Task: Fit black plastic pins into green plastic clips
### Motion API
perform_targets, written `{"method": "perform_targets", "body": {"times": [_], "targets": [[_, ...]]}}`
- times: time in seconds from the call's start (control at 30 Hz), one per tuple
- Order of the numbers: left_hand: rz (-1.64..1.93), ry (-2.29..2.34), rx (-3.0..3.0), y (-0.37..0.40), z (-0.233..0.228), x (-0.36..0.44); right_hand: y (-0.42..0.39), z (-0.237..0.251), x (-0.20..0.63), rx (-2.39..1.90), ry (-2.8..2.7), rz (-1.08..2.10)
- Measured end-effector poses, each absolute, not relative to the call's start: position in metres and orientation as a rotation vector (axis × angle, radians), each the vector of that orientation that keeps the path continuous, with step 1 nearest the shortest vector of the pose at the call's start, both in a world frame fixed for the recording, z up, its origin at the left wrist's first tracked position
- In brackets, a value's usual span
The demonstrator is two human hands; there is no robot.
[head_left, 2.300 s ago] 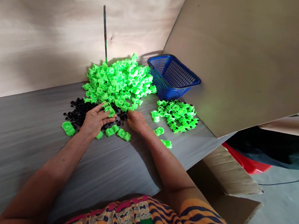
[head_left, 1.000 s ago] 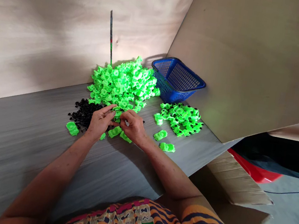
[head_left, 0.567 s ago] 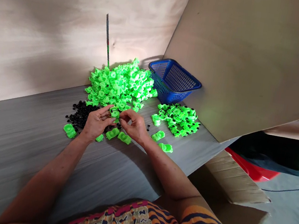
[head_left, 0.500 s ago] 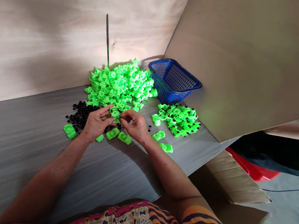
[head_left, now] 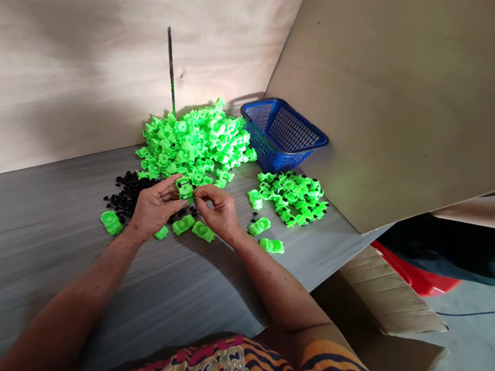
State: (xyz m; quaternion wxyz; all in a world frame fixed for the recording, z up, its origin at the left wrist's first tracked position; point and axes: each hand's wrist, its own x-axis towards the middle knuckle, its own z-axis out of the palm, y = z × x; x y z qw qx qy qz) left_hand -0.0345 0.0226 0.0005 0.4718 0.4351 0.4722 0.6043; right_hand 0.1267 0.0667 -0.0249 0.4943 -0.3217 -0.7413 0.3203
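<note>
My left hand (head_left: 152, 208) pinches a small bright green plastic piece (head_left: 184, 187) between thumb and fingers, just above the grey table (head_left: 12, 251). My right hand (head_left: 219, 209) meets it from the right, fingertips pinched at the piece's edge, seemingly on a tiny black part that I cannot make out clearly. Directly behind the hands lies a scatter of small black parts (head_left: 130, 188), and beyond that a big heap of green pieces (head_left: 193, 141). A few loose green pieces (head_left: 198, 229) lie under and beside the hands.
A blue mesh basket (head_left: 282, 132) stands in the back corner. A smaller pile of green pieces with black parts (head_left: 295, 193) lies right of the hands. A thin rod (head_left: 171, 67) leans on the plywood wall. Cardboard (head_left: 391, 298) and a red object (head_left: 414, 273) sit below the table's right edge.
My right hand left the black parts and came to the left hand. Both hands lifted the green piece slightly and now hold it together; the view shifted a little.
</note>
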Motion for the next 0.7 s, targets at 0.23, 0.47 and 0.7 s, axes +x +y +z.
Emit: {"method": "perform_targets", "body": {"times": [0.23,0.47,0.7], "targets": [[1.542,1.14,1.134,0.022,-0.002,-0.034,0.06,-0.021,0.123,-0.732,-1.734,0.722],[1.561,1.139,1.176,0.017,0.003,-0.031,0.053,-0.012,0.123,-0.695,-1.705,0.646],[1.578,1.13,1.16,0.015,0.003,-0.028,0.055,-0.013,0.122,-0.655,-1.712,0.615]]}}
